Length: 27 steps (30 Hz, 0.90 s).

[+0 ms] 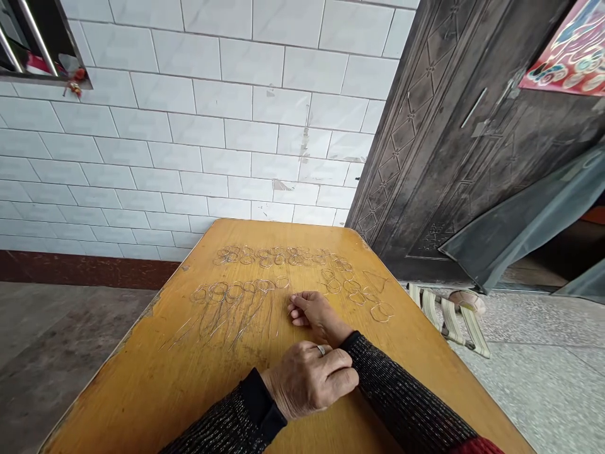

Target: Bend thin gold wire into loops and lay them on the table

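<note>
My right hand (314,310) is over the middle of the table, its thumb and fingers pinched together beside a group of thin wire loops with long loose tails (236,293). Whatever it pinches is too fine to make out. Closer to me, my left hand (314,380), with a ring on one finger, is closed with its knuckles up. Its fingertips are turned away, so anything in them is hidden. A row of wire loops (278,255) lies farther back, and more loops (354,290) are scattered to the right of my right hand.
The yellow wooden table (189,397) has worn edges and stands near a white tiled wall (227,126). To the right are a dark carved door (425,157), a grey curtain (529,221) and a low seat with pale straps (449,318). A barred window is at upper left.
</note>
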Each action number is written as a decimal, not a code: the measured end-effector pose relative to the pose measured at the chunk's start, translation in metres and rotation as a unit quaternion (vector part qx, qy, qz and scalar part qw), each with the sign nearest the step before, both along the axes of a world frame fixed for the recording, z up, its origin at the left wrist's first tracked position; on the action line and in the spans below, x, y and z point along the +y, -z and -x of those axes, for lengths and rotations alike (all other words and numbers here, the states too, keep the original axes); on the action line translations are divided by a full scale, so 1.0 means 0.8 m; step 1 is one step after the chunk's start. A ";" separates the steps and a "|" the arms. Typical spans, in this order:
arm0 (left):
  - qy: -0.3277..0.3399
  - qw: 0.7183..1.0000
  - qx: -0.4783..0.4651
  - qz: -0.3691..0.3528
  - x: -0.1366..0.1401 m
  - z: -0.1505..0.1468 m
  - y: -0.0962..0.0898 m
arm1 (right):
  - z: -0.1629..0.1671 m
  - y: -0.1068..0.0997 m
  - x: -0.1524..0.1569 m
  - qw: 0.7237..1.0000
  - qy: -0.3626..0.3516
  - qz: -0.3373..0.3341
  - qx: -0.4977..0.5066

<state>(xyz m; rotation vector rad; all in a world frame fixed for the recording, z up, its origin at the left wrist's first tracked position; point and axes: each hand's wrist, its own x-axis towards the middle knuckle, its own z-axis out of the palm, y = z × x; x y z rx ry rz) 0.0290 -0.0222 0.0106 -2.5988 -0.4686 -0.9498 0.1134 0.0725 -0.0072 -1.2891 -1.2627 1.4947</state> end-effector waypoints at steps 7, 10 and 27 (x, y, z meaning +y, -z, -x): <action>0.001 1.000 0.002 0.008 -0.001 0.000 -0.002 | -0.015 -0.004 -0.009 0.986 -0.012 -0.113 -0.123; -0.013 0.999 0.042 0.014 -0.001 0.000 -0.002 | -0.045 -0.015 -0.008 0.976 0.013 -0.151 -0.157; -0.016 0.980 0.172 0.096 0.004 -0.002 0.002 | -0.106 -0.002 -0.008 0.767 -0.032 -0.319 -0.556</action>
